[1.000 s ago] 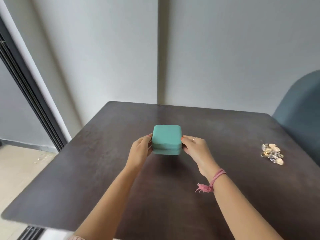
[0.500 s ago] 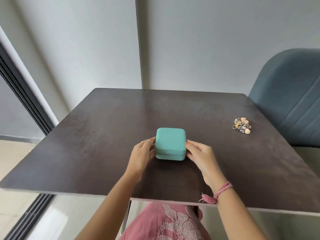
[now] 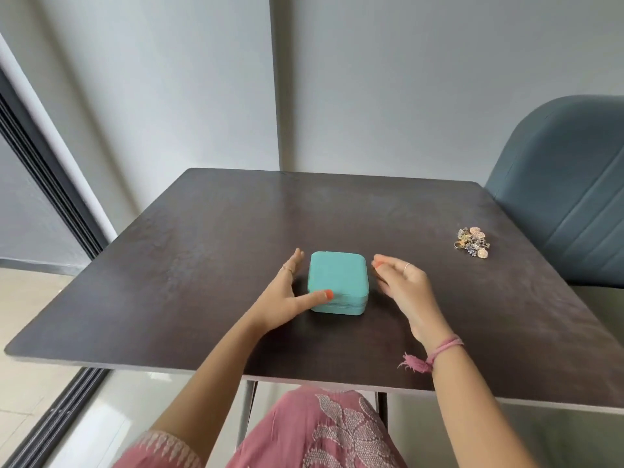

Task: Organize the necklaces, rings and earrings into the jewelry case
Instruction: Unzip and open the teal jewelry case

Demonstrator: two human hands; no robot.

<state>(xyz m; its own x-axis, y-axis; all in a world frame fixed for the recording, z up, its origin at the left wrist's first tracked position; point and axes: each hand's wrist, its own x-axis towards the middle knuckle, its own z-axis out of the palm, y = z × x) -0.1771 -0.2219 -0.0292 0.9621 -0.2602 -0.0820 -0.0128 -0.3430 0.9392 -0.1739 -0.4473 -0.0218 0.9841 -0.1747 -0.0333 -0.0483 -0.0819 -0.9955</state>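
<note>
A small teal jewelry case (image 3: 338,280), zipped closed, lies flat on the dark table (image 3: 202,251) near its middle. My left hand (image 3: 287,298) is open beside the case's left side, with its thumb tip resting on the front left corner of the lid. My right hand (image 3: 401,285) hovers just right of the case, fingers loosely curled and apart from it, holding nothing. A small heap of gold and silver jewelry (image 3: 472,247) lies near the table's right edge, well away from both hands.
A blue-grey upholstered chair (image 3: 567,197) stands against the table's right side. A grey wall rises behind the table's far edge. A dark sliding-door frame (image 3: 44,184) runs down the left. My pink clothing (image 3: 324,430) shows below the near edge.
Both hands have let go of the case's sides and spread outward; the case now rests on the table. The view has tilted lower and shifted right, bringing the chair and jewelry further into frame.
</note>
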